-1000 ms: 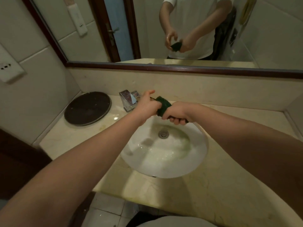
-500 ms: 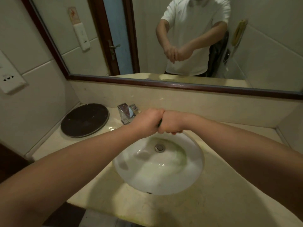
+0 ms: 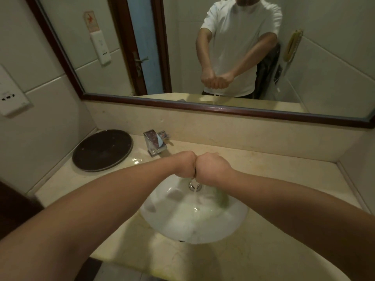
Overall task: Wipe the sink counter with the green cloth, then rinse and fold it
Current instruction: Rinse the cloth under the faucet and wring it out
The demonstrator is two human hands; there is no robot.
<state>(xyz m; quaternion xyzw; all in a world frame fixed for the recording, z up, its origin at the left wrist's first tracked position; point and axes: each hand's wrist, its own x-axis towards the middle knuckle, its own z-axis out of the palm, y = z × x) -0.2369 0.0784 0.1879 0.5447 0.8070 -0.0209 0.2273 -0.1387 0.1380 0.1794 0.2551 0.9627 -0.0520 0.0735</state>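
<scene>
My left hand (image 3: 183, 164) and my right hand (image 3: 211, 168) are both clenched into fists, pressed knuckle to knuckle above the white sink basin (image 3: 174, 222). The green cloth (image 3: 195, 173) is almost wholly hidden inside the fists; only a dark sliver shows in the gap between them. A thin stream of water falls from under the fists toward the drain (image 3: 195, 186). Greenish water lies in the basin. The beige sink counter (image 3: 284, 171) surrounds the basin.
A chrome faucet (image 3: 155, 141) stands behind the basin to the left. A dark round tray (image 3: 102, 150) lies on the counter's left end. A framed mirror (image 3: 223, 107) above the backsplash reflects a person in a white shirt. Tiled walls close both sides.
A second ago the green cloth showed between my hands; they have since closed together over it, and water now runs out beneath them. The view has tilted up.
</scene>
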